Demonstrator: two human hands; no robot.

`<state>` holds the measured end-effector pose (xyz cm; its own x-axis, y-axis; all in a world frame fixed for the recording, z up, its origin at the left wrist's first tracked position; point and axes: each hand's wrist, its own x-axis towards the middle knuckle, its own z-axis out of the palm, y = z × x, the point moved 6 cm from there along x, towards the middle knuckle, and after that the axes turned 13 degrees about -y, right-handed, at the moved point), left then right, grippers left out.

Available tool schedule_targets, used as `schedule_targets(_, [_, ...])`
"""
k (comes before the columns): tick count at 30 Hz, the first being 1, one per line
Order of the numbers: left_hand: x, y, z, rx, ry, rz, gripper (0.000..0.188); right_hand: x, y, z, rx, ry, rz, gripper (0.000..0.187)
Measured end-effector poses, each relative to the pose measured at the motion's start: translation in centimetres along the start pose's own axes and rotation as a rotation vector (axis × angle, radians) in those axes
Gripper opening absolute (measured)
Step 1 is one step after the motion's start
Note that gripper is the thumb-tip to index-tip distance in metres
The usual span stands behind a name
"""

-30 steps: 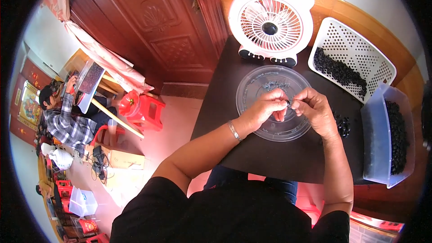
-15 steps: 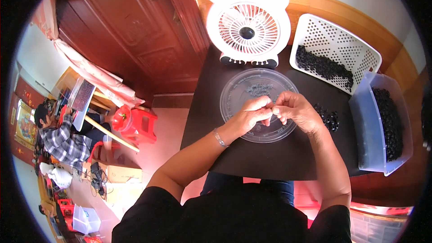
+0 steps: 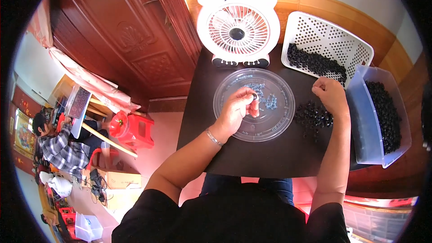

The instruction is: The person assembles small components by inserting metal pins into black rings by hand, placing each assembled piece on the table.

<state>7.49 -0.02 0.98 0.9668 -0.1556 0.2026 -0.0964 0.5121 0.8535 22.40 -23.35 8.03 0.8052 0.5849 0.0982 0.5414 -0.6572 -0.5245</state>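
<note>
My left hand (image 3: 237,110) is closed, pinching a small round black part (image 3: 255,96) between thumb and fingertips. It hovers above a clear round plastic lid (image 3: 220,114). Small bluish, shiny pieces (image 3: 271,101) lie on that lid in loose clusters; their kind is too small to make out. Over by the near edge of a white perforated basket (image 3: 330,24) is my right hand (image 3: 332,95), thumb and fingers pressed together. Whatever might be between those fingertips is hidden. A loose heap of small black parts (image 3: 315,116) lies on the dark table just below that hand.
More black parts (image 3: 315,60) fill the basket's lower side. A translucent bluish bin (image 3: 364,117) of black parts stands at the table's right. Behind the lid is a white animal-shaped fan (image 3: 237,33). Left are red stools (image 3: 135,128) and a seated person (image 3: 67,146).
My hands, together over the lid before, have come apart. The right has gone right towards the basket; the left has drawn slightly left, with a black part showing in its fingers.
</note>
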Motion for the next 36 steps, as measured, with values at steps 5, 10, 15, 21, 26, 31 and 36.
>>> schedule_targets(5, [0.1, 0.0, -0.2, -0.016, 0.072, -0.004, 0.013, 0.0, 0.6, 1.4, 0.048, -0.22, 0.015, 0.015])
schedule_targets(10, [0.0, 0.0, -0.5, -0.012, 0.081, -0.009, 0.012, 0.1, -0.1, 2.7, 0.117, -0.324, -0.014, 0.015])
schedule_targets(15, [0.0, -0.2, -0.7, -0.002, 0.048, -0.028, 0.016, 0.0, -2.3, 4.2, -0.111, -0.32, -0.167, 0.013])
schedule_targets(21, [0.0, -0.1, -0.6, 0.004, 0.034, -0.018, 0.017, 0.2, -2.4, 5.1, -0.204, -0.393, -0.108, 0.014])
schedule_targets(26, [0.0, -0.2, -0.6, 0.019, 0.028, -0.021, 0.016, 0.2, -1.8, 4.8, -0.119, -0.384, -0.034, 0.013])
schedule_targets(31, [0.0, 0.0, -0.3, 0.005, 0.045, -0.014, 0.011, 0.5, -1.3, 5.1, -0.15, -0.392, -0.041, 0.012])
schedule_targets(36, [0.0, 0.0, -0.1, 0.012, 0.007, -0.015, 0.014, 1.1, -2.9, 4.1, 0.393, -0.078, -0.155, 0.008])
